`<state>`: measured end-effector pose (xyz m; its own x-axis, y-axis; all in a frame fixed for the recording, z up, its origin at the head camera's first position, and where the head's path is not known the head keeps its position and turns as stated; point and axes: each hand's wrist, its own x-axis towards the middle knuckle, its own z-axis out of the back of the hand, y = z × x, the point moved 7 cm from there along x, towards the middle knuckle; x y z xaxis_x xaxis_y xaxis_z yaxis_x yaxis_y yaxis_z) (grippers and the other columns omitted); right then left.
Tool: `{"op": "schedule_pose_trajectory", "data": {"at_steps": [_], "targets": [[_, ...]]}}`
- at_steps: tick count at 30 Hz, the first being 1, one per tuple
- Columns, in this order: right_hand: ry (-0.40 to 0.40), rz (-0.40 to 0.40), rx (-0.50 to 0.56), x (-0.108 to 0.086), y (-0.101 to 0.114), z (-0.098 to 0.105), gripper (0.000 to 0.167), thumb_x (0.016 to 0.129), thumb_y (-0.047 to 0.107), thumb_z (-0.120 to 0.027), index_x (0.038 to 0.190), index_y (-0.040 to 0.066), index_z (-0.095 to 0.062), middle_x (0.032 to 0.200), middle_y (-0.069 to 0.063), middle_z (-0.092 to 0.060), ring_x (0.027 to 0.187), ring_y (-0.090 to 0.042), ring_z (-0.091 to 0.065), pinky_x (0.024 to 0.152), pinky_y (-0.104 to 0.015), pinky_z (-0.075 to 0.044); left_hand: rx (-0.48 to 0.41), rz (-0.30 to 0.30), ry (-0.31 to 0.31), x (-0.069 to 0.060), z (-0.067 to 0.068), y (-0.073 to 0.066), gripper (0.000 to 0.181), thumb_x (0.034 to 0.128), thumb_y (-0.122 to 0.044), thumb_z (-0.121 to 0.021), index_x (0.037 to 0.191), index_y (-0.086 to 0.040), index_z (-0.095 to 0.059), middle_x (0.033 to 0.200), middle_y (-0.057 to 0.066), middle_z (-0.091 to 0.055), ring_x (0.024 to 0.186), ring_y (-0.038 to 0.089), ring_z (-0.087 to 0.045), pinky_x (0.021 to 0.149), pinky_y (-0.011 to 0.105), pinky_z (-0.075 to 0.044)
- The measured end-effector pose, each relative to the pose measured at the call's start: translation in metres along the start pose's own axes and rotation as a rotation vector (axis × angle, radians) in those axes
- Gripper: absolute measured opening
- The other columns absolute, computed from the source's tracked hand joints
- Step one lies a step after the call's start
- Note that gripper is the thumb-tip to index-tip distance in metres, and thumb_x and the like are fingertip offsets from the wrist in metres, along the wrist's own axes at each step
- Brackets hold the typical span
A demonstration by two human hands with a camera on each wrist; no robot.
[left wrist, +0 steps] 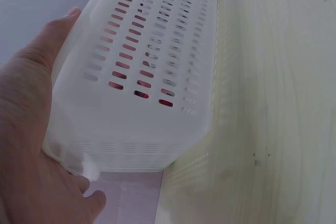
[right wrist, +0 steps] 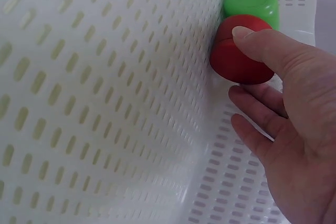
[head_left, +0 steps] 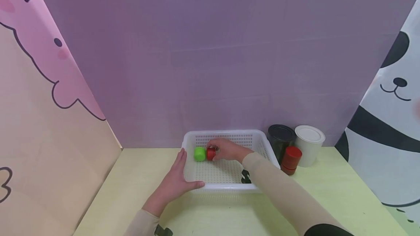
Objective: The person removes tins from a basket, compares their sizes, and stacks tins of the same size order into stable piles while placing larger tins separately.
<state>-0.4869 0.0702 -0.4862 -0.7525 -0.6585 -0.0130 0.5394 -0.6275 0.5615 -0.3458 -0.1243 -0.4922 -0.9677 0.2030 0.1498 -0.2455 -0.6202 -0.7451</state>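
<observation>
In the head view my right hand [head_left: 228,149] is inside a white plastic basket [head_left: 226,186], gripping a small red cylindrical container [right wrist: 236,59]. The right wrist view shows the thumb on its side, with some fingers partly hidden behind it. Right beside the red container, on its left in the head view, stands a small green cylindrical container [head_left: 199,154]. At the basket's front left corner rests my left hand [head_left: 178,181], its thumb along the front rim and its straight fingers against the left side. The left wrist view shows this hand [left wrist: 26,119] against the perforated wall.
Outside the basket's right side stand a black lidded canister [head_left: 280,141], a white lidded canister [head_left: 308,146] and a smaller red one [head_left: 291,160]. A purple backdrop [head_left: 210,65] rises behind the pale table [head_left: 213,217]. Printed panels flank both sides.
</observation>
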Motion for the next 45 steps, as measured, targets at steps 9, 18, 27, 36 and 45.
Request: {"op": "schedule_pose_trajectory", "data": {"at_steps": [9, 18, 27, 36, 45], "targets": [[0.012, -0.029, 0.045, -0.003, -0.002, -0.001, 0.048, 0.094, 0.003, -0.087, 0.137, 0.021, -0.073, 0.134, -0.002, -0.073, 0.124, -0.025, -0.065, 0.114, -0.05, -0.054, 0.002, -0.009, -0.006, 0.002, -0.001, 0.002, 0.139, 0.0799, -0.06, -0.096, 0.176, -0.001, -0.015, 0.186, 0.014, -0.007, 0.169, 0.039, -0.014, 0.13, 0.064, -0.028], [-0.002, 0.095, 0.084, -0.002, 0.004, 0.012, 0.045, 0.092, -0.003, -0.083, 0.134, 0.007, -0.071, 0.116, -0.003, -0.072, 0.103, -0.02, -0.065, 0.092, -0.037, -0.058, 0.001, -0.003, -0.005, 0.002, -0.001, -0.001, 0.138, 0.0813, -0.056, -0.097, 0.176, -0.001, -0.014, 0.186, 0.013, -0.006, 0.169, 0.038, -0.013, 0.131, 0.063, -0.027], [-0.009, 0.077, 0.178, -0.004, 0.004, 0.018, 0.044, 0.1, 0.003, -0.077, 0.143, 0.009, -0.068, 0.125, -0.003, -0.067, 0.11, -0.022, -0.066, 0.098, -0.039, -0.06, -0.015, -0.004, 0.001, 0.001, -0.002, 0.0, 0.137, 0.0816, -0.054, -0.097, 0.176, 0.0, -0.014, 0.186, 0.015, -0.007, 0.169, 0.041, -0.015, 0.129, 0.066, -0.029], [-0.02, 0.059, 0.26, -0.014, 0.011, 0.031, 0.049, 0.101, 0.01, -0.077, 0.149, 0.008, -0.065, 0.132, -0.007, -0.069, 0.125, -0.034, -0.068, 0.099, -0.044, -0.062, -0.005, 0.012, 0.001, 0.001, -0.001, -0.001, 0.136, 0.0819, -0.054, -0.097, 0.176, -0.001, -0.015, 0.186, 0.014, -0.008, 0.168, 0.041, -0.017, 0.128, 0.066, -0.031], [0.001, 0.063, 0.258, -0.025, 0.024, 0.04, 0.048, 0.102, 0.013, -0.078, 0.148, 0.009, -0.065, 0.133, -0.007, -0.069, 0.124, -0.034, -0.068, 0.098, -0.043, -0.063, 0.004, 0.02, 0.001, 0.001, -0.001, 0.001, 0.135, 0.0823, -0.054, -0.097, 0.177, -0.002, -0.014, 0.186, 0.013, -0.007, 0.169, 0.04, -0.017, 0.129, 0.065, -0.031]]}}
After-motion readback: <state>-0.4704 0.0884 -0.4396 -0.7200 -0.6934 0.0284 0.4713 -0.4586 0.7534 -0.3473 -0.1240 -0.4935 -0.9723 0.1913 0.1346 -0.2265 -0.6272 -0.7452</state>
